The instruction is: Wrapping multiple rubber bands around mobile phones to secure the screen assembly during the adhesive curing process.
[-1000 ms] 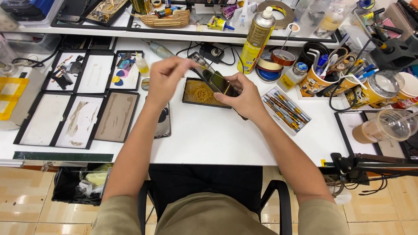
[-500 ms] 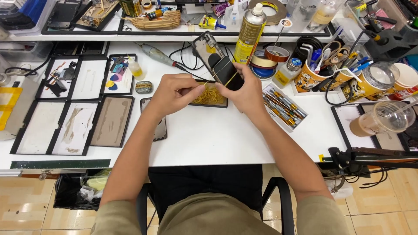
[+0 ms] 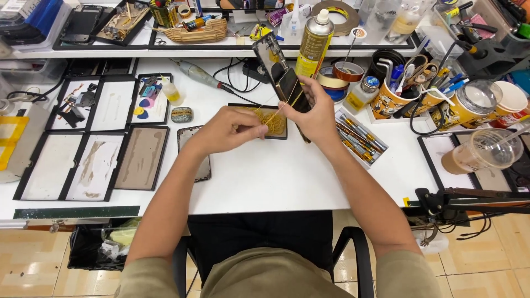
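Stretching a rubber band (image 3: 277, 113) off the phone (image 3: 284, 83), clamped left-hand fingers (image 3: 255, 129) could slip; right hand (image 3: 317, 116) grips the phone.

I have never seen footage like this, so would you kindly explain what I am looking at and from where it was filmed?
There is no machine here: these are a seated person's two bare hands, filmed by a camera worn on their head, looking down at a white workbench. The right hand has its grip on a dark, opened phone body, tilted upright. The left hand pinches a thin yellow rubber band stretched from the phone. Under the hands lies a small black tray of yellow rubber bands. Around them are flat black trays on the left, a tall yellow spray can, a clear box of screwdrivers and cups of tools on the right.
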